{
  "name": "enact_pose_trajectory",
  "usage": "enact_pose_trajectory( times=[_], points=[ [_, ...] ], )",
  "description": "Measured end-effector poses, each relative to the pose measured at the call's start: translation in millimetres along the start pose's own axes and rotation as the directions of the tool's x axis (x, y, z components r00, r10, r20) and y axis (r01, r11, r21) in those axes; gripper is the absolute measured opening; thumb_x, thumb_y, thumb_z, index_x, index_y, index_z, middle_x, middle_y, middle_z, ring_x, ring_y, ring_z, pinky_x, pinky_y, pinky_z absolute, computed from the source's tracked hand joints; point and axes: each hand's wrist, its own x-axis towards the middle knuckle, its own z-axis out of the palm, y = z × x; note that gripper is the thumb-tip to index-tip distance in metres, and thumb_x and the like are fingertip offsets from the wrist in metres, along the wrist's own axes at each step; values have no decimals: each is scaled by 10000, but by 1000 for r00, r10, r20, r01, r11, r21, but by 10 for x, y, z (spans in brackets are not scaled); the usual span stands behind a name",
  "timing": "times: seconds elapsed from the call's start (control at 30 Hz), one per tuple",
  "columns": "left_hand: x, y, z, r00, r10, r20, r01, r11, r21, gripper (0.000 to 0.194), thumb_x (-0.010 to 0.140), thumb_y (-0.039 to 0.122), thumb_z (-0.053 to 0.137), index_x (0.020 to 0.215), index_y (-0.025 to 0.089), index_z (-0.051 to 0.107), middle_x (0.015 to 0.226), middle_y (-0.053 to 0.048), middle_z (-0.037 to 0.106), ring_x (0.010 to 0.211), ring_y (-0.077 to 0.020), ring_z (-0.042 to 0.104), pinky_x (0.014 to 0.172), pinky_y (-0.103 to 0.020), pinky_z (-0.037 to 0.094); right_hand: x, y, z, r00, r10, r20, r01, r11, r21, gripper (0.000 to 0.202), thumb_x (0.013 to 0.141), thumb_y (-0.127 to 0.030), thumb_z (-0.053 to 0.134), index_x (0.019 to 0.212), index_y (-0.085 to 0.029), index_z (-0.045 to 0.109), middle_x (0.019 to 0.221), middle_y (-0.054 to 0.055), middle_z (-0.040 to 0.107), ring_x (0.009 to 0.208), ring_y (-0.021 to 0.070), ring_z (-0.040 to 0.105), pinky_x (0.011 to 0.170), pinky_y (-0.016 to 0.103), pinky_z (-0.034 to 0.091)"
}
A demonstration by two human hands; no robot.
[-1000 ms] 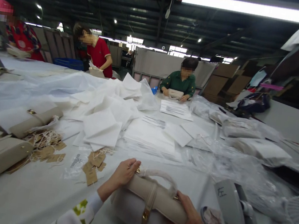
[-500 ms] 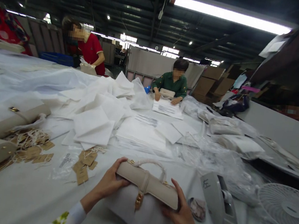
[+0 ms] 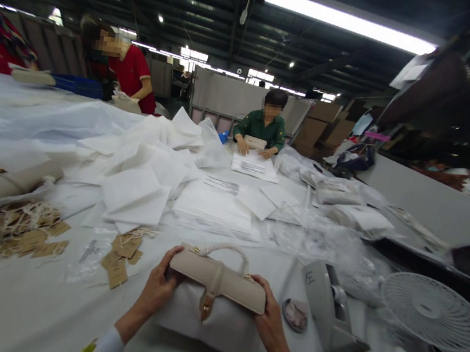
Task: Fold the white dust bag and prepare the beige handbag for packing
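While fingers [image 3: 169,264] curl (both hands), handbag [image 3: 221,281] gripped.

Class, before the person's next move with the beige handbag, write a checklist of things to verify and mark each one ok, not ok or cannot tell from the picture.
1. Left hand grips the left end of the beige handbag: ok.
2. Right hand grips its right end: ok.
3. Handbag sits over the white dust bag: ok.
4. Strap with gold clasp fastened: cannot tell.
5. Handle upright, wrapped: ok.
6. Tape dispenser and small dish apart from the right hand: ok.
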Motion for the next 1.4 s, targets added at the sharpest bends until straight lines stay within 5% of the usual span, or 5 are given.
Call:
enact_pose_trajectory(
  times=[0.3,0.53,0.93,1.2,1.4],
  points=[
    [-15,243,-168,963,-70,260,91,994,-68,1113,708,480,744,1502,277,-8,1446,-127,445,1328,-304,430,1139,-503,283,-232,-17,-135,982,59,181,-70,996,55,963,766,-586,617,1516,-170,180,1518,156,364,1380,303,373,1154,457,269],
    [-115,330,91,991,-129,42,108,939,327,1371,521,491,873,1511,219,-35,1512,-193,312,1372,-380,343,1124,-536,286,-112,152,-124,979,68,194,-74,997,25,1194,625,-778,626,1519,-155,137,1476,193,413,1341,341,426,1121,461,328],
    [-228,258,163,998,2,65,-40,805,591,1289,538,356,826,1512,253,-12,1468,-180,326,1300,-398,388,1037,-516,355,-318,-206,248,975,222,14,-220,949,227,1068,633,-473,775,1484,-281,158,1332,96,532,1190,281,552,1100,480,358],
    [-370,142,329,995,-55,-80,93,780,618,1120,625,463,757,1512,251,106,1364,-200,368,1294,-463,356,1050,-585,297,-389,-116,308,977,209,-47,-197,962,187,1036,644,-467,747,1483,-312,159,1331,80,526,1196,297,548,1083,476,383],
    [-348,-26,244,995,-73,69,27,856,516,1277,572,447,769,1499,187,-69,1474,-235,266,1340,-456,306,1085,-569,270,-399,-33,327,976,193,-99,-167,960,226,1011,639,-326,697,1494,-334,157,1341,58,557,1234,303,533,1102,475,363]
  ],
)
